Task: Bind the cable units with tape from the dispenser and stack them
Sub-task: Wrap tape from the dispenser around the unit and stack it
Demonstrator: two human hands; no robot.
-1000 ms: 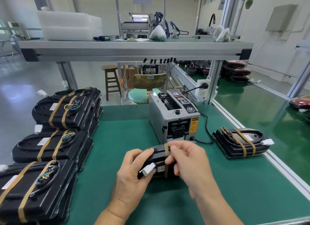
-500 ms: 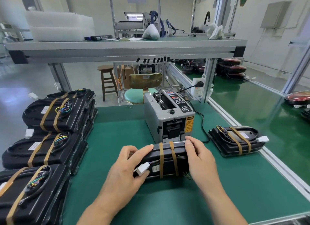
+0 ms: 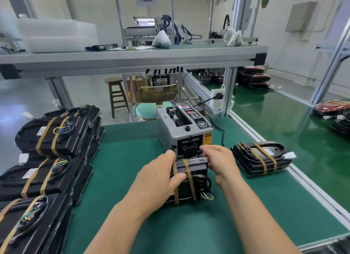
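The twice-taped cable unit (image 3: 197,169) lies mid-frame before the tape dispenser (image 3: 190,137). It looks rigid, light and slick-cased, best held by its ends. The left hand (image 3: 161,180) clamps its left end; whether the right hand (image 3: 221,162) grips anything is unclear.

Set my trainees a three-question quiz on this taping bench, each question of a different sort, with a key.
1. True or false: the cable unit being handled carries two tape bands.
2. The tape dispenser stands: A) just behind that unit; B) on top of the stacks; C) left of the stacks.
3. Fill in: the stacks of bound units sit on the ___ side of the green mat.
Key: 1 true; 2 A; 3 left.
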